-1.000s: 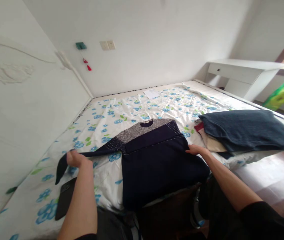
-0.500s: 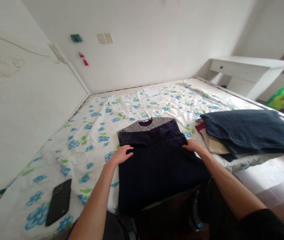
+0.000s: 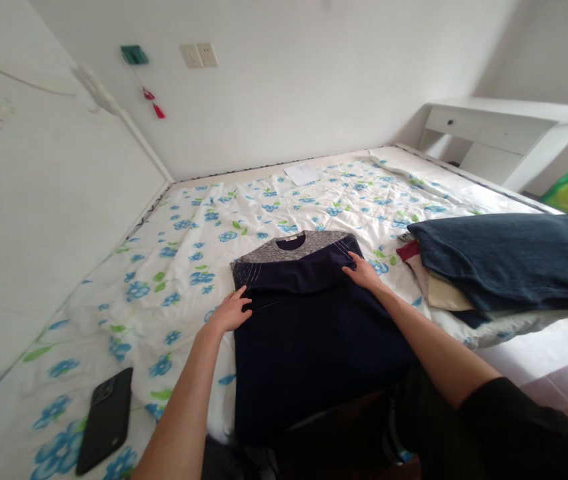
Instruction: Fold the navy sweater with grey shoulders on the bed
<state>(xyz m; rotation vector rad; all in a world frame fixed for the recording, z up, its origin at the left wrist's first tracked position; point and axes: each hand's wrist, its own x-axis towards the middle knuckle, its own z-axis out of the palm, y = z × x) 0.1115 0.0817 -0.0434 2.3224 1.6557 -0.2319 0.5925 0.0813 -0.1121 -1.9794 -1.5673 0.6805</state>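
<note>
A navy sweater [image 3: 309, 327] with a grey speckled yoke lies flat on the flowered bedsheet [image 3: 204, 247], its sleeves folded in over the body. My left hand [image 3: 229, 312] rests flat on the sweater's left edge, fingers spread. My right hand [image 3: 361, 272] presses on the right shoulder area, near the folded sleeve. The lower hem hangs over the bed's near edge.
A stack of folded clothes [image 3: 494, 260], topped by a dark blue piece, sits at the right of the bed. A black phone [image 3: 104, 420] lies at the near left. A white sheet of paper [image 3: 303, 174] is at the far side. A white desk [image 3: 509, 137] stands beyond.
My left hand brought the outstretched left sleeve across onto the sweater body, then settled on its left edge. My right hand slid up toward the shoulder.
</note>
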